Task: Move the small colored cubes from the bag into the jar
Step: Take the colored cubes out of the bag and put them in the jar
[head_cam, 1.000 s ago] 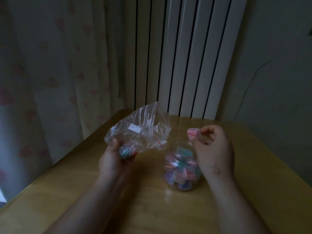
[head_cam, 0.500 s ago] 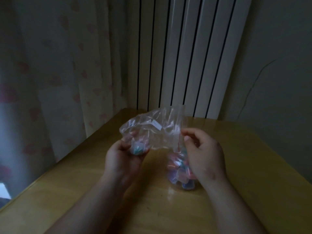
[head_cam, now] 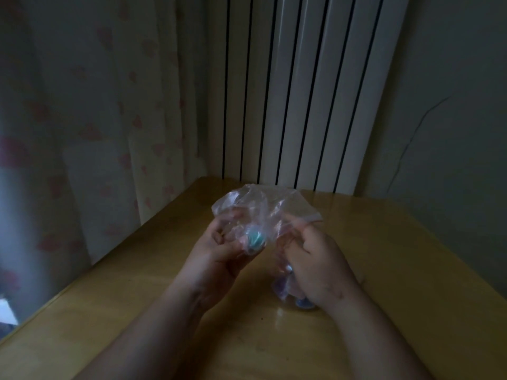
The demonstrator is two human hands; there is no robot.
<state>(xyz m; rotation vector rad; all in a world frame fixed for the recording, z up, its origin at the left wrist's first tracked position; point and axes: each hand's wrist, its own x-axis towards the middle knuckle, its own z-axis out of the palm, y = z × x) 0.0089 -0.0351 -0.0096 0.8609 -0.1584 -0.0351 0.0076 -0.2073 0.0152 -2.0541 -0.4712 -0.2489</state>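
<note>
A crumpled clear plastic bag [head_cam: 255,207] is held up over the wooden table [head_cam: 397,270] between both hands. My left hand [head_cam: 219,250] grips its lower left part, where a teal cube [head_cam: 255,238] shows through the plastic. My right hand [head_cam: 312,261] pinches the bag's right edge with its fingertips. The clear jar [head_cam: 288,294] stands on the table behind my right hand and is mostly hidden; several pastel cubes show at its bottom.
A white ribbed radiator [head_cam: 301,91] stands against the wall behind the table. A curtain [head_cam: 82,119] with pink hearts hangs on the left, along the table's left edge. A grey wall is on the right.
My right hand no longer holds the pink cube it had a second ago; it has moved left to the bag and taken hold of its edge. The bag has shifted right, over the jar.
</note>
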